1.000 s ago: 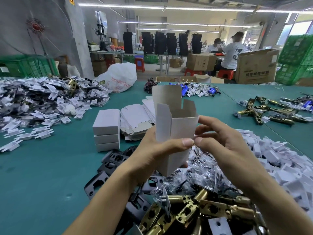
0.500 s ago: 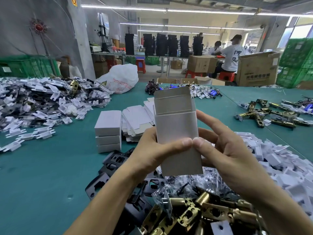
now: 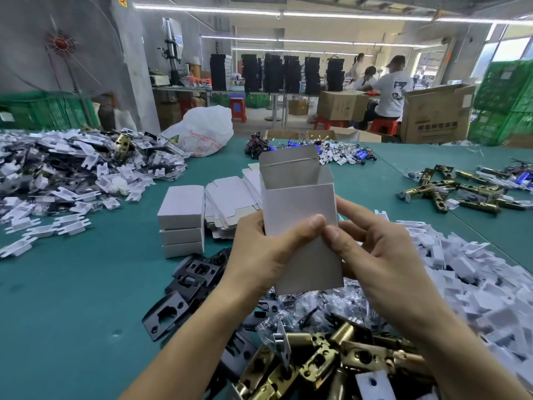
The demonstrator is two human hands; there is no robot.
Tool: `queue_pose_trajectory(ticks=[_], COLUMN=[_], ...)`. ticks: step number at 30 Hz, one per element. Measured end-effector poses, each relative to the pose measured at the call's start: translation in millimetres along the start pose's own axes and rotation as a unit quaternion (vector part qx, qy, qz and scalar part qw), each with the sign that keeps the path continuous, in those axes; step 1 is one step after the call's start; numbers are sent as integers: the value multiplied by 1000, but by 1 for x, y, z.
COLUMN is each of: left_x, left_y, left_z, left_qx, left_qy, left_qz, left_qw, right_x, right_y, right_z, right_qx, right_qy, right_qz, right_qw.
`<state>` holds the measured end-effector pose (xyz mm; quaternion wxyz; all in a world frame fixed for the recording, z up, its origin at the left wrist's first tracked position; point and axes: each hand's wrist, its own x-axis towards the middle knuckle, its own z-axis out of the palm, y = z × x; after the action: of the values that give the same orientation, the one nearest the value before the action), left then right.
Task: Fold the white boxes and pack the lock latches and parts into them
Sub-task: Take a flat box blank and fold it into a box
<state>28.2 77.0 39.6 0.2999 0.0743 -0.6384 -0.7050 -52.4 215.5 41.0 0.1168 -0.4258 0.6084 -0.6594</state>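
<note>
I hold a white box (image 3: 300, 209) upright in front of me, its top open and the lid flap standing up at the back. My left hand (image 3: 259, 255) grips its left side with the thumb across the front. My right hand (image 3: 383, 255) grips its right side, thumb meeting the left thumb on the front face. Below lie brass lock latches (image 3: 331, 359), black strike plates (image 3: 184, 295) and small bags of parts (image 3: 305, 310). Three folded white boxes (image 3: 181, 220) are stacked to the left, beside a pile of flat box blanks (image 3: 230, 203).
White plastic inserts (image 3: 473, 284) are heaped at the right and another mixed heap (image 3: 66, 174) at the far left. More brass latches (image 3: 458, 192) lie at the far right on the green table (image 3: 72, 298). A white bag (image 3: 202, 131) sits at the back; people work beyond.
The box has turned from edge-on with loose flaps to a squared shape facing me. Its open top now shows. Both thumbs have shifted onto the front face.
</note>
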Motion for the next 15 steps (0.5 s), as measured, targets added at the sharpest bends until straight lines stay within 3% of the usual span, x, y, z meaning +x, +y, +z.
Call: queue_pose_trajectory(ticks=[3,8,15], left_x=[1,-2,-1], left_y=[0,-2,-6], left_z=[1,1,-1], left_qx=[-13,-5,22], left_qy=[2,-99,-40], left_qz=[-15,-31,20], left_qw=[1000,995,999], right_x=[1,0,0], right_y=[1,-3,-9], right_z=[0,-3,1], right_qx=[26,61,76], right_qy=[15,56,38], right_qz=[5,7,28], right_qw=[1000,997,996])
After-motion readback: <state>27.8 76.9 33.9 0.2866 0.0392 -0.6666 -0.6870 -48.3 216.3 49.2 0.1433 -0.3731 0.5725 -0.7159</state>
